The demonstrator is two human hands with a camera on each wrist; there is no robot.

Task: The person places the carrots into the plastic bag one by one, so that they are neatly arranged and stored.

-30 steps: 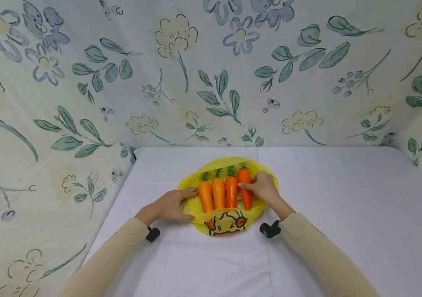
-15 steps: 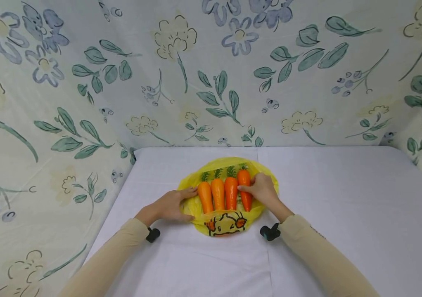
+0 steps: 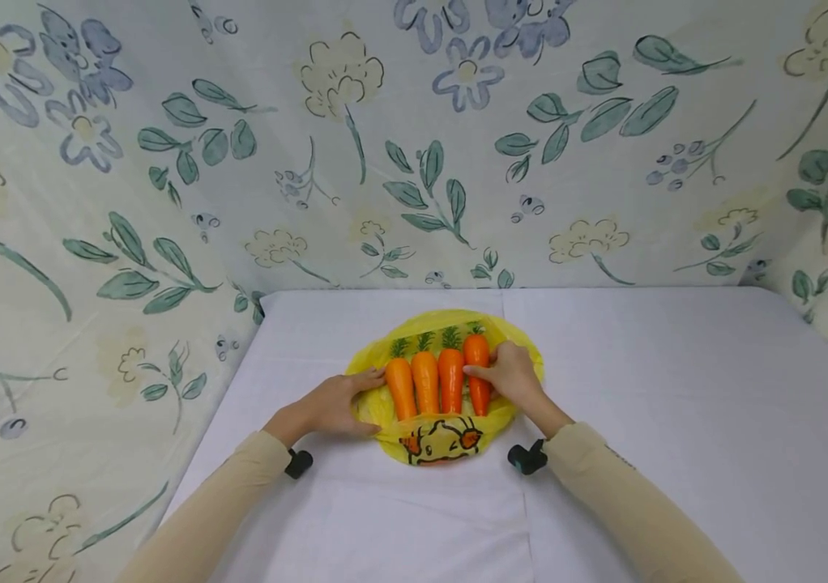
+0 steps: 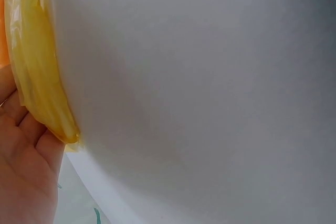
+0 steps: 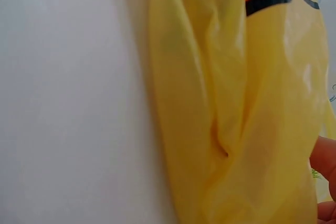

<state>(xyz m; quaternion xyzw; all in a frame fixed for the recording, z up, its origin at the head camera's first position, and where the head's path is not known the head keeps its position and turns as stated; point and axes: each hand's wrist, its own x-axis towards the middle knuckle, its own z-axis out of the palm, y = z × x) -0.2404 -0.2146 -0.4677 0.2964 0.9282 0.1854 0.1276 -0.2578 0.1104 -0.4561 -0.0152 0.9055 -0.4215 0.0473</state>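
Several orange carrots (image 3: 425,380) with green tops lie side by side in a thin yellow plastic cover (image 3: 414,324). Its near part, printed with a cartoon face, hides their lower tips. My left hand (image 3: 330,406) holds the cover's left end, fingertips against the leftmost carrot (image 3: 399,389) and thumb at the near edge. The left wrist view shows yellow film (image 4: 39,61) over these fingers. My right hand (image 3: 519,376) pinches the rightmost carrot (image 3: 477,352), thumb across it; the other fingertips are hidden. In the right wrist view, creased film (image 5: 210,103) hides most of this hand.
A white cloth (image 3: 662,389) covers the table. Floral fabric (image 3: 472,186) hangs behind it and at both sides. A small black device sits at each wrist, the right one (image 3: 528,457) and the left one (image 3: 299,463).
My right hand and the rightmost carrot have shifted down slightly, its tip now lower behind the cover's near edge. The left hand keeps its place. The whole head view has drifted a little.
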